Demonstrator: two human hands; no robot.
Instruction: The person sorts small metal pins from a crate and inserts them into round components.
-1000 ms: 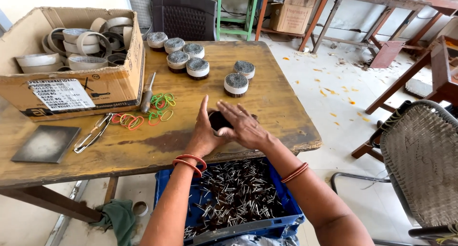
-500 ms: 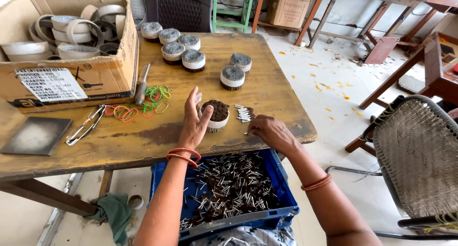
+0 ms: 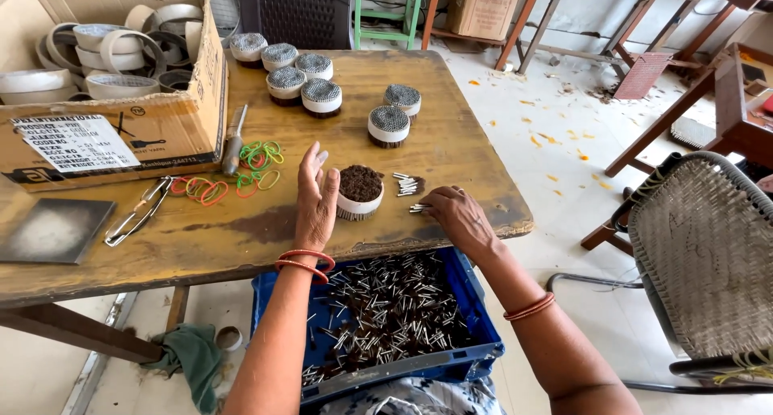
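- the left hand [image 3: 316,202] stood open and flat, fingers together and upright, its palm pressed against the side of a round bundle [image 3: 359,193] of thin sticks held in a pale band; it gripped nothing, only steadied.
- the bundle sat upright on the wooden table [image 3: 241,230], near the front edge, its dark tips facing up, rough and grainy.
- the right hand [image 3: 459,216] lay knuckles up, fingertips curled down onto a few loose sticks [image 3: 406,185] just beside the bundle; whether any were pinched could not be told.
- risk, as a judgement: the bundle looked only braced from one side, so a nudge from the right could tip it and spill sticks off the edge into the blue crate [image 3: 451,363] below.
- the loose sticks were thin and light, likely to roll or scatter under a careless sweep.
- finished bundles [image 3: 322,94] further back showed grey, speckled tops, short and drum-shaped.
- coloured rubber bands [image 3: 259,156] lay in a loose tangle, beside a worn cardboard box [image 3: 121,141] of tape rings.
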